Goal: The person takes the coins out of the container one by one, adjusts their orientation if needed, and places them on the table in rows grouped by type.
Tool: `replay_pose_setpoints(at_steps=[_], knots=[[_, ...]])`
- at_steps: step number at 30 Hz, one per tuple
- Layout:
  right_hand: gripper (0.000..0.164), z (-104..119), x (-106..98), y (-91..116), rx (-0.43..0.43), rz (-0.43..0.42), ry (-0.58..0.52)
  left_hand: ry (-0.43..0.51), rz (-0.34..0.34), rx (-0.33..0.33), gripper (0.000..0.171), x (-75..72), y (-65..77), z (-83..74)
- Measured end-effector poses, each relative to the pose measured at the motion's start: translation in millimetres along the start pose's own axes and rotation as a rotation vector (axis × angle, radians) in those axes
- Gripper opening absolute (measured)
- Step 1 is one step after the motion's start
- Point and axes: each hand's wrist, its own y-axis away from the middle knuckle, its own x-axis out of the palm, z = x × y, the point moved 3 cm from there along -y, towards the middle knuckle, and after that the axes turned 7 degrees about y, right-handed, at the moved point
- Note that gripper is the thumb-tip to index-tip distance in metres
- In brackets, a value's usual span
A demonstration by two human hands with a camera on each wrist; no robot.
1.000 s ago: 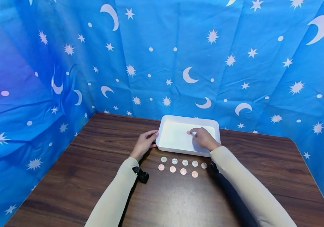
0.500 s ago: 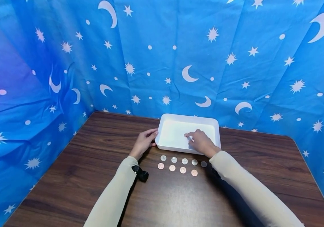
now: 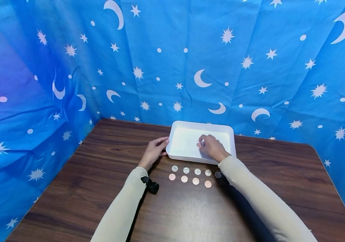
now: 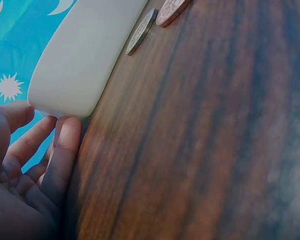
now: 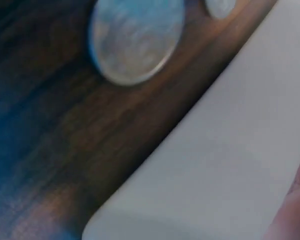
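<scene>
A shallow white tray (image 3: 184,158) stands near the table's back edge. My left hand (image 3: 153,152) holds its left end; in the left wrist view the thumb lies at the rim and the fingers (image 4: 65,142) touch the underside. Inside the tray, my right hand (image 3: 211,148) has curled fingers, with a copper coin (image 3: 198,145) at the thumb and fingertips. It looks pinched there. Only a bit of that hand (image 5: 295,212) enters the right wrist view, so the coin is hidden in it.
In front of the tray lie a row of several silver coins (image 3: 186,170) and a nearer row of several copper coins (image 3: 184,179). The right sleeve (image 3: 251,185) partly shades the rightmost silver coin (image 3: 218,174). A blue patterned cloth (image 3: 172,67) hangs behind the brown table (image 3: 105,161).
My right hand has shifted slightly left and nearer within the tray, along with the copper coin, and its fingers have drawn in around it. The left hand has stayed on the tray.
</scene>
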Motion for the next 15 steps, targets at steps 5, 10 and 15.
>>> replay_pose_setpoints(at_steps=[5,10,15], knots=[[0.016,-0.8,-0.9,-3.1,-0.017,0.044,-0.012,0.000,0.011,-0.005,0.041,1.3,0.9,0.6],[0.012,-1.4,-2.5,-7.5,-0.019,0.107,-0.005,-0.002,0.013,-0.012,0.041,1.1,1.3,0.7],[0.010,1.2,-5.6,-8.9,-0.012,0.141,0.061,-0.006,0.005,-0.015,0.041,-1.3,0.8,-1.1]])
